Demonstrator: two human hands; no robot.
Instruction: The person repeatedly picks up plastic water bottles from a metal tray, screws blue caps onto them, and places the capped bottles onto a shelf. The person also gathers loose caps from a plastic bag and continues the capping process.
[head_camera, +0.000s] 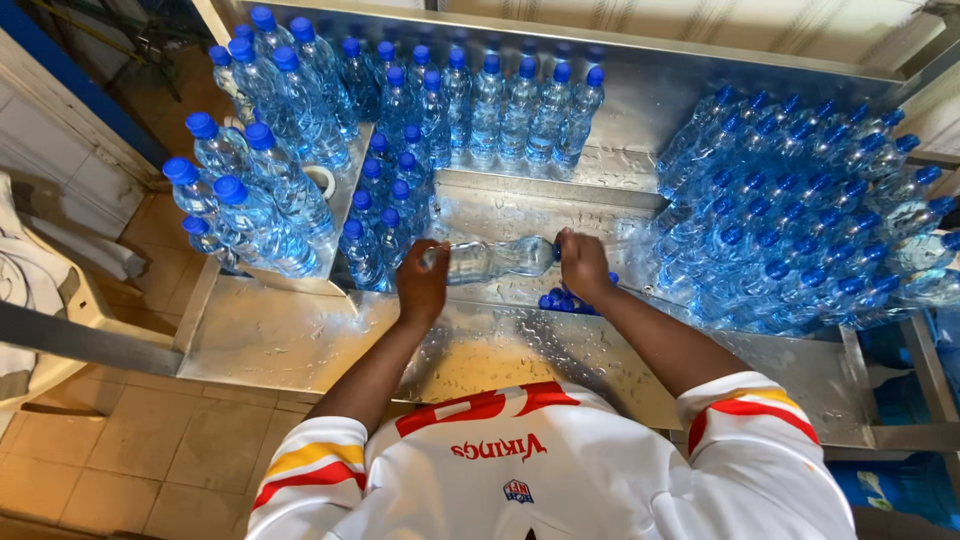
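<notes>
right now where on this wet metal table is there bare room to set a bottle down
Bare patches: the near left of the metal table, between the left hand and the table edge, and the strip beside the right hand toward the near edge. Crowded: upright bottles left and back, stacked bottles right.

Left arm: bare, reached forward from a short sleeve, forearm angled slightly inward.
Left hand (422, 283): back turned up, fingers curled downward and closed around something held at its end.
Right arm: bare, stretched forward and inward from the right.
Right hand (583, 263): knuckles up, fingers bent and closed in a grip.
Spacing: the two hands sat level, apart, facing each other.
</notes>
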